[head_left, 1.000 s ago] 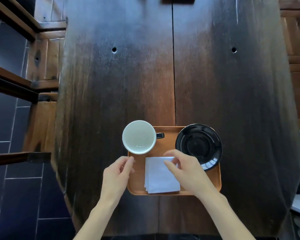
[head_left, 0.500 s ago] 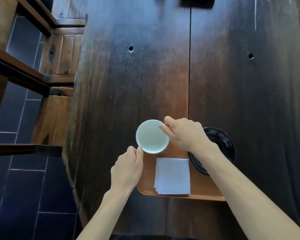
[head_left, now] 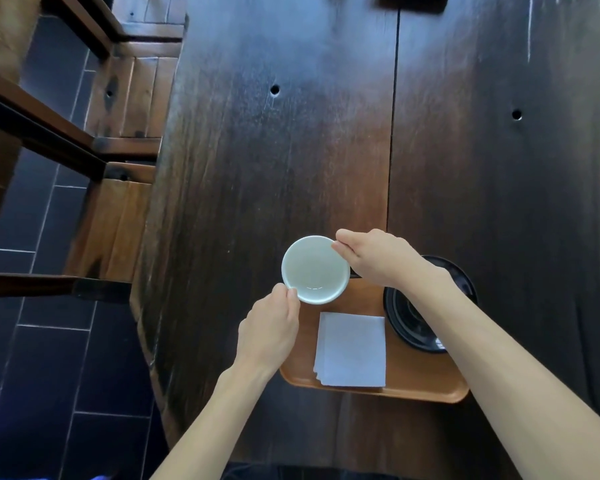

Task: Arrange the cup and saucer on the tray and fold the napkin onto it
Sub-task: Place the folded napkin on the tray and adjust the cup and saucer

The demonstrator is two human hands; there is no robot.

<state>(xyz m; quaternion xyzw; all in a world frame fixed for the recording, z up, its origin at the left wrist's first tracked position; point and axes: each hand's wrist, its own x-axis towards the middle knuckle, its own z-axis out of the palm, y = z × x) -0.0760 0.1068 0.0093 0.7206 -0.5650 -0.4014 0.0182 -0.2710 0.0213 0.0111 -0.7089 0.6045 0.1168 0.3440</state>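
Observation:
An empty white cup (head_left: 314,268) stands at the far left corner of the wooden tray (head_left: 409,382). My left hand (head_left: 271,330) pinches the cup's near rim with curled fingers. My right hand (head_left: 374,254) grips its far right rim, and its wrist hides the cup's dark handle. A black saucer (head_left: 413,323) lies on the tray's right side, partly under my right forearm. A folded white napkin (head_left: 350,349) lies flat in the tray's middle, near the front edge.
The tray sits at the near edge of a long dark wooden table (head_left: 291,150). Wooden benches (head_left: 118,209) stand to the left over a dark tiled floor (head_left: 49,375).
Both hands left the napkin and moved up to the cup, my right hand crossing over the saucer. Both now hold the cup's rim. The view shifted left.

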